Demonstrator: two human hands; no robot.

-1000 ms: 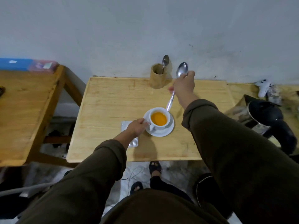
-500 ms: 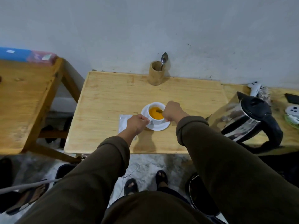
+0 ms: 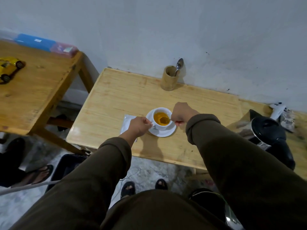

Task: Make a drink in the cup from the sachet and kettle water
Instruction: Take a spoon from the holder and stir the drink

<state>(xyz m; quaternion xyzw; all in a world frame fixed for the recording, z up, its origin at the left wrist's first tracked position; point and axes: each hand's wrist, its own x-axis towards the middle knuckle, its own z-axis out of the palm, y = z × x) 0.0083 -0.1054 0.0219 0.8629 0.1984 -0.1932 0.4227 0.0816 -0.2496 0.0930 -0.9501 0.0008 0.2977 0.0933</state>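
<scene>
The right hand (image 3: 181, 113) has brought the long steel spoon (image 3: 164, 120) down into the white ceramic cup (image 3: 162, 119) of orange drink, pinching its handle; the left hand (image 3: 140, 126), at the cup's nine o'clock, pinches the cup's handle. Stirring looks underway.

The pale wooden table (image 3: 116, 103) stood against the wall. On it rested a white saucer (image 3: 163, 132) (bearing the cup (image 3: 163, 125)), a flat sachet (image 3: 127, 120) just left of it, a bamboo holder (image 3: 169, 78) at the back, and a kettle (image 3: 265, 130) right.

Long dark olive-brown sleeves (image 3: 232, 163) with rolled cuffs, matching top, and dark open-toed sandals (image 3: 127, 188).
</scene>
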